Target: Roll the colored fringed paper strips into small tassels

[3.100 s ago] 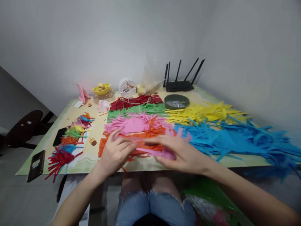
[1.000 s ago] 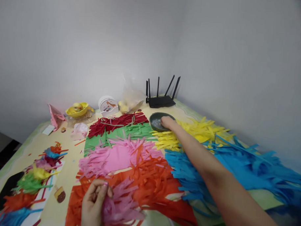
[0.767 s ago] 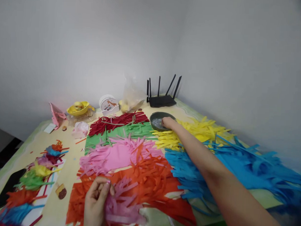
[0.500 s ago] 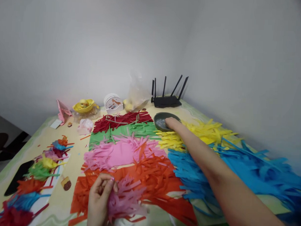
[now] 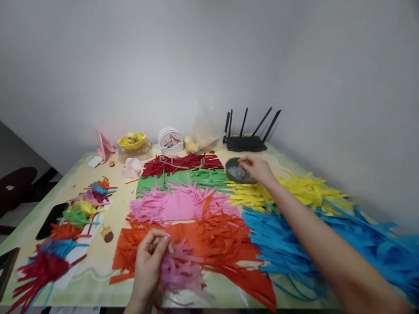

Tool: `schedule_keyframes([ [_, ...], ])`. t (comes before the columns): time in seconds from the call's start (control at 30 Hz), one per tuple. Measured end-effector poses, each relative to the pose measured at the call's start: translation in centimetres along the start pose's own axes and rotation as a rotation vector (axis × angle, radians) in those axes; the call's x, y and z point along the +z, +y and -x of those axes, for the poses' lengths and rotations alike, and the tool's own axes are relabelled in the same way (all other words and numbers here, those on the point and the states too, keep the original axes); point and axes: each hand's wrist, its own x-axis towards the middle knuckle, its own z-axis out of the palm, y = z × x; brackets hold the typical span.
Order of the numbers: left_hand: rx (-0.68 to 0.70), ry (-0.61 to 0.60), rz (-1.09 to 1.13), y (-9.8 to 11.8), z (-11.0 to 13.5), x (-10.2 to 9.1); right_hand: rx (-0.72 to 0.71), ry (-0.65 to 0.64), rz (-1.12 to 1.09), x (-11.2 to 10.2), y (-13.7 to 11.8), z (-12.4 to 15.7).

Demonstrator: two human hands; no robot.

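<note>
My left hand (image 5: 151, 258) is closed in a pinch on a bundle of pink fringed paper (image 5: 181, 266), whose strips hang to the right. At the rim of a dark oval bowl (image 5: 241, 178) is my right hand (image 5: 257, 168), its fingertips drawn together. Whatever sits between those fingertips is too small to make out. Small clear pieces lie in the bowl. Under and around my left hand spreads orange fringed paper (image 5: 223, 240), with a pink fringed sheet (image 5: 180, 205) behind it. Yellow fringed paper (image 5: 304, 190) lies beneath my right wrist and forearm.
Blue fringed paper (image 5: 296, 242) covers the right side. Green (image 5: 177, 179) and dark red fringed paper (image 5: 181, 164) lie further back. A black router (image 5: 246, 143) stands by the wall. Multicoloured tassels (image 5: 69, 232) and a phone (image 5: 52, 220) are at left.
My right hand has lifted from inside the bowl to its rim, fingertips together. My left hand keeps its pinch on the pink fringed paper. The view has shifted left.
</note>
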Motion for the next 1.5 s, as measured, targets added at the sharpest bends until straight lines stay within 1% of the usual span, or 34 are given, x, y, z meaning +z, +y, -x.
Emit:
schedule_keyframes([
  [0.07, 0.0, -0.019, 0.022, 0.0, 0.4, 0.1, -0.101, -0.05, -0.121, 0.6, -3.0, 3.6],
  [0.17, -0.003, -0.039, 0.051, 0.0, 1.0, 0.3, -0.244, -0.127, -0.272, 1.7, -7.9, 10.3],
  [0.23, -0.007, -0.046, 0.053, 0.2, 1.5, 0.6, -0.402, -0.145, -0.453, 2.2, -11.1, 14.7],
  [0.27, -0.005, -0.045, 0.052, 0.4, 1.8, 0.7, -0.442, -0.165, -0.523, 2.4, -12.5, 16.7],
  [0.33, 0.006, -0.037, 0.041, 0.7, 2.5, 0.8, -0.47, -0.208, -0.647, 2.5, -14.9, 19.8],
  [0.43, 0.031, -0.026, 0.025, 1.3, 3.6, 0.6, -0.462, -0.227, -0.734, 2.3, -17.3, 22.7],
  [0.57, 0.06, -0.026, 0.046, 1.7, 5.1, -0.2, -0.466, -0.226, -0.747, 2.1, -19.0, 24.6],
  [0.67, 0.113, -0.009, 0.032, 2.1, 6.1, -0.8, -0.414, -0.299, -0.863, 2.2, -19.9, 25.7],
  [0.73, 0.174, 0.01, -0.026, 2.5, 6.8, -1.1, -0.341, -0.376, -0.984, 2.2, -20.5, 26.4],
  [0.8, 0.235, 0.042, -0.099, 2.9, 7.5, -1.3, -0.278, -0.439, -1.054, 2.1, -21.0, 27.0],
  [0.9, 0.287, 0.085, -0.201, 3.5, 8.5, -1.5, -0.245, -0.498, -1.068, 1.8, -21.4, 27.6],
  [1.0, 0.306, 0.087, -0.283, 3.9, 9.2, -1.7, -0.237, -0.525, -1.066, 1.7, -21.5, 28.0],
  [1.13, 0.29, 0.062, -0.303, 4.0, 9.5, -2.0, -0.205, -0.567, -1.089, 1.6, -21.5, 28.3],
  [1.23, 0.278, 0.058, -0.321, 3.9, 9.6, -2.1, -0.224, -0.539, -1.053, 1.5, -21.7, 28.5],
  [1.33, 0.308, 0.052, -0.407, 4.2, 9.7, -2.3, -0.245, -0.511, -0.995, 1.5, -21.6, 28.5],
  [1.5, 0.391, -0.075, -0.548, 4.7, 9.3, -2.9, -0.217, -0.608, -0.969, 1.5, -21.0, 28.2],
])
